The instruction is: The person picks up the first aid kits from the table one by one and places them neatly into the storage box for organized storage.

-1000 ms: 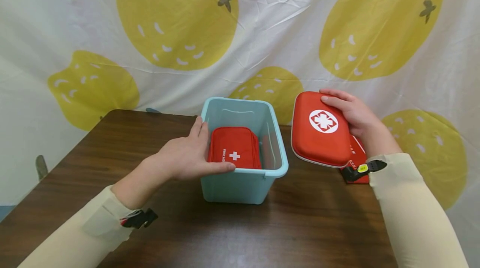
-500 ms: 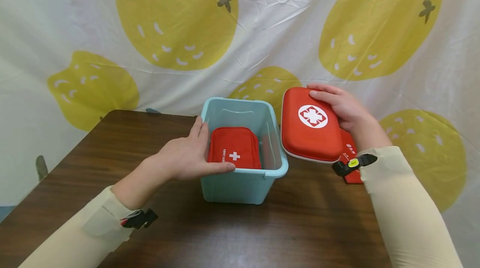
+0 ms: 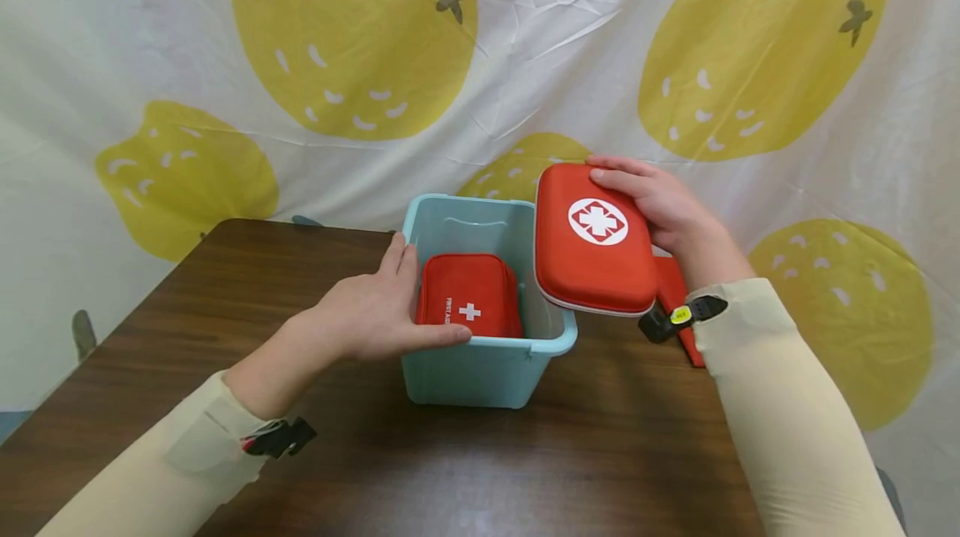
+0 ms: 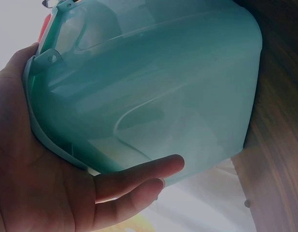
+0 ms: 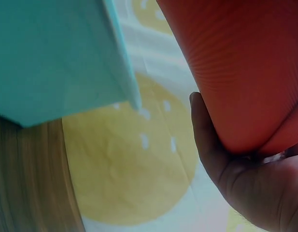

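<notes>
In the head view a light blue plastic bin (image 3: 468, 374) stands upright on the table. My left hand (image 3: 367, 312) rests against its near left corner, thumb along the front rim. Fairly straight fingers (image 4: 139, 174) lie along the outer wall in the left wrist view. Inside the bin sits a red first aid pouch (image 3: 480, 295) with a white cross. My right hand (image 3: 663, 208) grips a red hard-shell first aid case (image 3: 592, 258) by its far right side. The tilted case is above the bin's right rim. Beneath the case, part of the hand (image 5: 255, 179) shows in the right wrist view.
A flat red item (image 3: 678, 303) lies on the dark wooden table (image 3: 337, 454) right of the bin, partly hidden by my right arm. Behind the table hangs a white curtain (image 3: 540, 45) printed with yellow lemons.
My right hand has carried the red case leftward and slightly up, from beside the bin to above its right rim. My left hand and the bin have stayed put.
</notes>
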Motion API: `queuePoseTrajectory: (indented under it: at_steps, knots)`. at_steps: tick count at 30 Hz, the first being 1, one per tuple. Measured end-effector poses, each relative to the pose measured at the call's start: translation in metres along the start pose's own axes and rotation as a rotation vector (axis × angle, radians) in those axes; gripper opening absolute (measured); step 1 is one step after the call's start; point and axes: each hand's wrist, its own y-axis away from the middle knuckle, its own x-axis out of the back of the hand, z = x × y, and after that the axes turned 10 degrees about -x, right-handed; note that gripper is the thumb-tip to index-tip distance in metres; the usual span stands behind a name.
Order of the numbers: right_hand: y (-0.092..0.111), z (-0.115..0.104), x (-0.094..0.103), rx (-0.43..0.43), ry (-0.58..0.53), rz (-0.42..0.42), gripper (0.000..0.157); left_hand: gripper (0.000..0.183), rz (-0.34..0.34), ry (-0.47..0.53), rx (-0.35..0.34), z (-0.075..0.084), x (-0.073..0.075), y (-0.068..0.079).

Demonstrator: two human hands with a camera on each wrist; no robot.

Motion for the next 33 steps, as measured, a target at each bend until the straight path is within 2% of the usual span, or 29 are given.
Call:
queuePoseTrajectory:
  at_steps: [10,19,29,33]
  knots:
    - [-0.009,-0.02,-0.033,0.027,-0.034,-0.051,0.046,0.139,-0.005,0.004,0.002,-0.001,-0.001,-0.001]
    - [-0.019,-0.031,-0.062,0.034,-0.052,-0.11,0.05,0.141,-0.014,0.01,0.001,-0.002,0.0,-0.001]
    - [-0.024,-0.038,-0.079,0.043,-0.032,-0.1,0.052,0.143,-0.027,0.033,0.001,-0.001,0.001,-0.001]
    - [-0.028,-0.043,-0.089,0.051,-0.062,-0.097,0.047,0.142,-0.027,0.042,0.001,-0.001,0.001,-0.001]
